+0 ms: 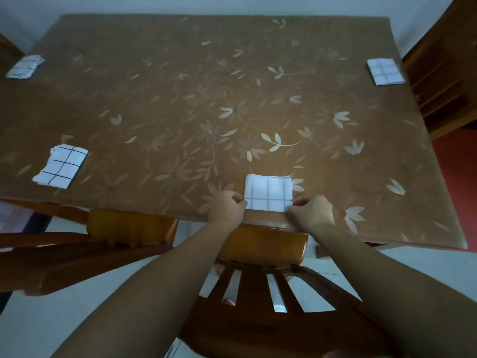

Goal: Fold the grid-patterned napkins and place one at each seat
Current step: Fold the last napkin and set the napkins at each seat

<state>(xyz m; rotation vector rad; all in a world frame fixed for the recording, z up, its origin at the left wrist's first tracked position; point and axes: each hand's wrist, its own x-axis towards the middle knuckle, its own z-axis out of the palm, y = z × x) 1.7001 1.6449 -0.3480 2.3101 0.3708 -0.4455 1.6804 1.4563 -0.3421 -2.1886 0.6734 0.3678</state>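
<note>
A folded white napkin with a dark grid point(268, 191) lies flat near the table's front edge, above the chair in front of me. My left hand point(227, 206) pinches its near left corner and my right hand point(312, 210) pinches its near right corner. Three other folded grid napkins rest on the table: one at the front left point(60, 169), one at the far left corner point(24, 66), one at the far right edge point(385, 71).
The table point(180, 99) wears a brown cloth with a pale leaf pattern. A wooden chair point(260, 293) stands tucked in below my arms, another point(108, 241) to its left, and a third point(438, 81) at the right side.
</note>
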